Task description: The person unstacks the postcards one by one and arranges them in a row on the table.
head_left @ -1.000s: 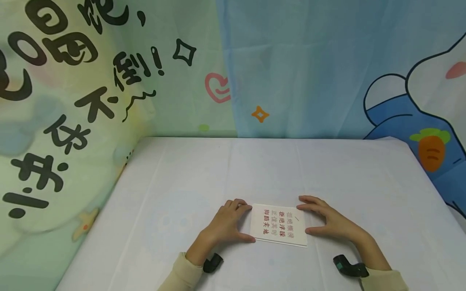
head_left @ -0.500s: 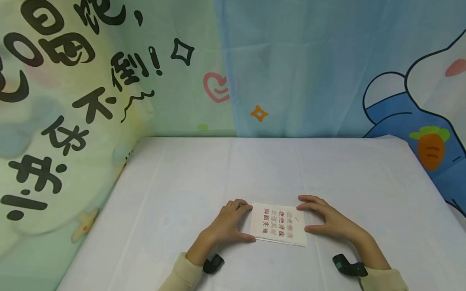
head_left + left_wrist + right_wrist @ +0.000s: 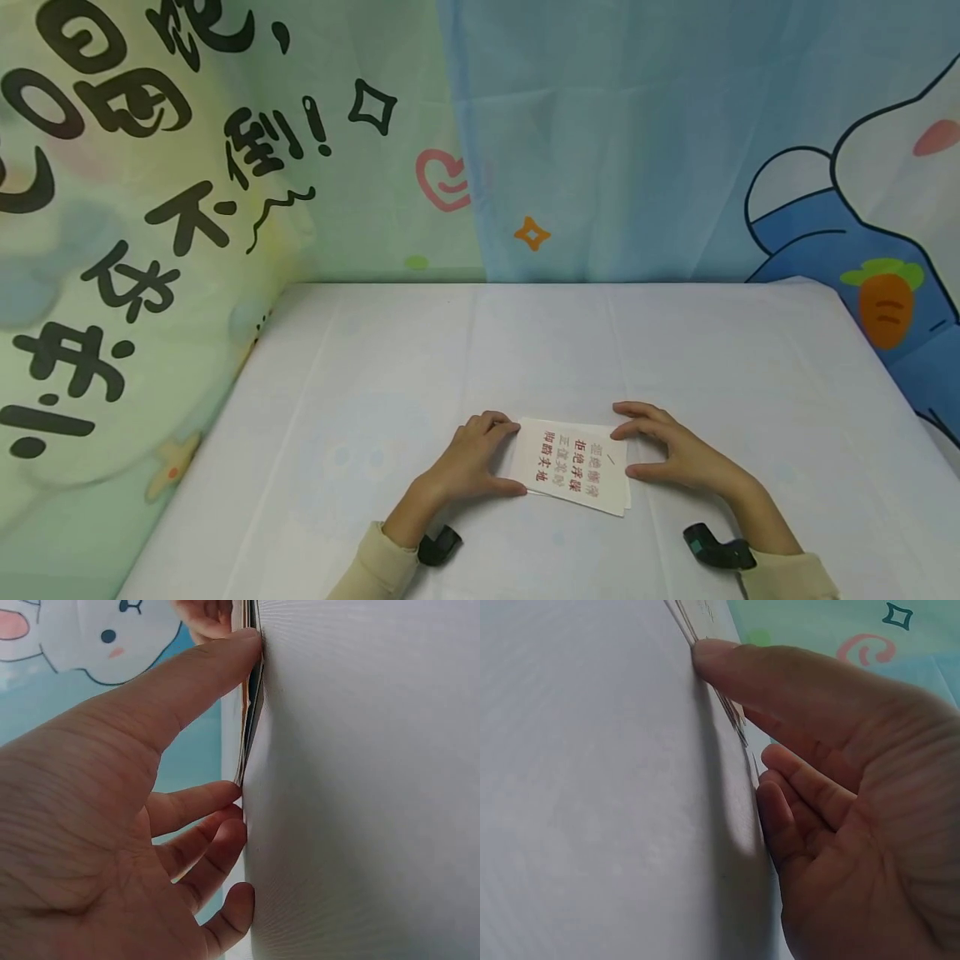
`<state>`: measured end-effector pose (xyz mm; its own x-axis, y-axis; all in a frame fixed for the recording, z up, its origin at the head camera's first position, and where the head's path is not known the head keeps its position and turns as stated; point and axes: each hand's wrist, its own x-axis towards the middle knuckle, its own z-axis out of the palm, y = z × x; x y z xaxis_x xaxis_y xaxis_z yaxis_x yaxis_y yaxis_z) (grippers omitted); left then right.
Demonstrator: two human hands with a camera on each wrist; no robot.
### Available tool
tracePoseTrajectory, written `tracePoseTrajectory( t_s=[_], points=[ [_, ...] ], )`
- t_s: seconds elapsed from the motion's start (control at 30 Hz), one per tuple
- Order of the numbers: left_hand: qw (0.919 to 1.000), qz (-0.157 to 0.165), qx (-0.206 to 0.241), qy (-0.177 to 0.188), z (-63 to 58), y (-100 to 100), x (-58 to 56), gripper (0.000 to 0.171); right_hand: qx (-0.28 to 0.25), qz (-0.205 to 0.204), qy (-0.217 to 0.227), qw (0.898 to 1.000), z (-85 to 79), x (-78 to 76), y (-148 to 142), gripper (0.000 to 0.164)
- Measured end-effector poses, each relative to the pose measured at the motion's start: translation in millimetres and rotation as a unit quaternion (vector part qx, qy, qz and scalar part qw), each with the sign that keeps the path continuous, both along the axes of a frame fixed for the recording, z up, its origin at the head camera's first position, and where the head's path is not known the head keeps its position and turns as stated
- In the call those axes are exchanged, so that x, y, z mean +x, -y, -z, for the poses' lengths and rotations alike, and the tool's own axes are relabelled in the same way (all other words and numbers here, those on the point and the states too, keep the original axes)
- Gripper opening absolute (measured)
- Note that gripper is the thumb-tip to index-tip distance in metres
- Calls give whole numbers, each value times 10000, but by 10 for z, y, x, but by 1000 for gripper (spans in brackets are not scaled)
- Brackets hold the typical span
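Observation:
A small stack of cream cards lies flat on the white-covered table, its top card printed with columns of red and grey Chinese characters. This top card sits slightly askew, so edges beneath it show at the upper right and bottom. My left hand is at the left side, index finger near the upper corner and thumb at the lower one. On the right side, my right hand touches the edge with thumb and index finger, the others relaxed. Both wrist views show the thumbs against thin layered edges of the stack.
A white cloth covers the table. Behind it hangs a blue printed curtain, and a pale green and yellow one with black characters runs along the left. Black wrist devices sit at both sleeves.
The top card has turned slightly clockwise, its lower right corner shifting toward the person, so cards beneath stick out. Both hands stay almost in place at the edges.

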<state>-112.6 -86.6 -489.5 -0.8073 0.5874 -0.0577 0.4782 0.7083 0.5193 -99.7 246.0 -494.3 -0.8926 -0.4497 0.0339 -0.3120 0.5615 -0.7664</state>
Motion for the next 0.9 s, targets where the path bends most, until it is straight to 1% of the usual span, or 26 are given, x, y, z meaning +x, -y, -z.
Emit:
tracePoseTrajectory(
  t_s=[0.17,0.3,0.57,0.9],
  points=[
    [9999,-7,95,139,3,-6,4,82,-236,2,187,9995,-3,-11,17,29],
    [9995,-15,234,195,-1,-4,11,81,-316,26,248,9992,2,-14,26,28],
    [9996,-60,259,120,28,-12,5,79,-337,20,295,9990,14,-15,26,25],
    [9994,-94,331,57,16,-21,12,74,-321,22,234,9992,26,-19,17,25]
  ],
)
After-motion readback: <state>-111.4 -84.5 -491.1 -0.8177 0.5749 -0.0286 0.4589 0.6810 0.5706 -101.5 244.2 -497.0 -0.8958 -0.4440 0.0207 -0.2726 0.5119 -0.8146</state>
